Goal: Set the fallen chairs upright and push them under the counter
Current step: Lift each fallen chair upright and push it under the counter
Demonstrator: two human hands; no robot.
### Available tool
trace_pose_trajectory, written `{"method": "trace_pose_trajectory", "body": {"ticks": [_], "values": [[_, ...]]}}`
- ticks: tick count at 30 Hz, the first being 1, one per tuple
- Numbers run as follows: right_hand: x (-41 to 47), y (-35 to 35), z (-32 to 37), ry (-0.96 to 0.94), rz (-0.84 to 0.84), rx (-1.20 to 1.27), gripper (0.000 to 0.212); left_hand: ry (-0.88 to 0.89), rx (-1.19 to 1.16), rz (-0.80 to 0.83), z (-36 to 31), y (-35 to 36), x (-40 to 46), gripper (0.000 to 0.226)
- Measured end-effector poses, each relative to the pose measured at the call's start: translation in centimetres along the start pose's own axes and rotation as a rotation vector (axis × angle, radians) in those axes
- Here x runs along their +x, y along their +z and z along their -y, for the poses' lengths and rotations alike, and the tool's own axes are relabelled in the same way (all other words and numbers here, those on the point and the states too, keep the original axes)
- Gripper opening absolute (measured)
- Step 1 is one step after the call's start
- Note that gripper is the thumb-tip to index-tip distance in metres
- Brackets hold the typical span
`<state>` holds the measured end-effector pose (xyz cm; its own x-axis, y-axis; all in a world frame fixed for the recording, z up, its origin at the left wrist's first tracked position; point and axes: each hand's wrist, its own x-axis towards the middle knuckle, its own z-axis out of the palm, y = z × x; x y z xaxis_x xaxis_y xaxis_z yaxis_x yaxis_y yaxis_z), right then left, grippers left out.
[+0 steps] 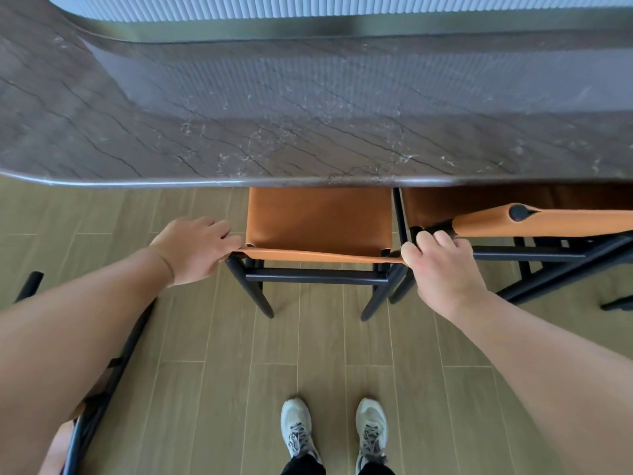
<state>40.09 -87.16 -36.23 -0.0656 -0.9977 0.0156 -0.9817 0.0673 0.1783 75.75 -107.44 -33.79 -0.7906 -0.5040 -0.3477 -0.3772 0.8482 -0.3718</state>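
Observation:
An upright chair (318, 221) with an orange leather seat and black frame stands in front of me, its seat partly under the dark marble counter (308, 132). My left hand (197, 250) grips the left end of its orange backrest. My right hand (442, 265) grips the right end. A second orange chair (548, 222) stands upright just to the right, also tucked partly under the counter. A third chair's black frame (102, 389) lies at the lower left, mostly hidden behind my left arm.
The floor is wood-look plank. My two feet in grey sneakers (334, 430) stand about a step back from the chair. A ribbed pale wall panel (342, 8) runs behind the counter. The counter's edge curves away at the far left.

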Motion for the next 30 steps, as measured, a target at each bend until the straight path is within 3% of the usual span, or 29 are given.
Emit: {"method": "trace_pose_trajectory", "body": {"ticks": [8, 12, 17, 22, 30], "values": [[2.4, -1.5, 2.0, -0.016, 0.099, -0.028, 0.034, -0.021, -0.039, -0.056, 3.6, 1.2, 0.0, 0.025], [5.1, -2.6, 2.2, 0.008, 0.13, -0.079, 0.032, -0.024, -0.128, -0.172, 6.0, 1.1, 0.6, 0.027], [7.5, -3.8, 2.0, 0.095, 0.122, -0.079, 0.032, -0.027, -0.21, -0.294, 8.7, 1.0, 1.8, 0.009], [7.8, -3.6, 2.0, 0.075, 0.106, -0.062, 0.031, 0.046, -0.254, -0.28, 9.4, 1.3, 2.2, 0.015], [7.8, -2.8, -0.2, 0.099, 0.137, -0.052, 0.037, -0.064, -0.363, -0.285, 6.3, 1.4, 2.9, 0.007]]}}
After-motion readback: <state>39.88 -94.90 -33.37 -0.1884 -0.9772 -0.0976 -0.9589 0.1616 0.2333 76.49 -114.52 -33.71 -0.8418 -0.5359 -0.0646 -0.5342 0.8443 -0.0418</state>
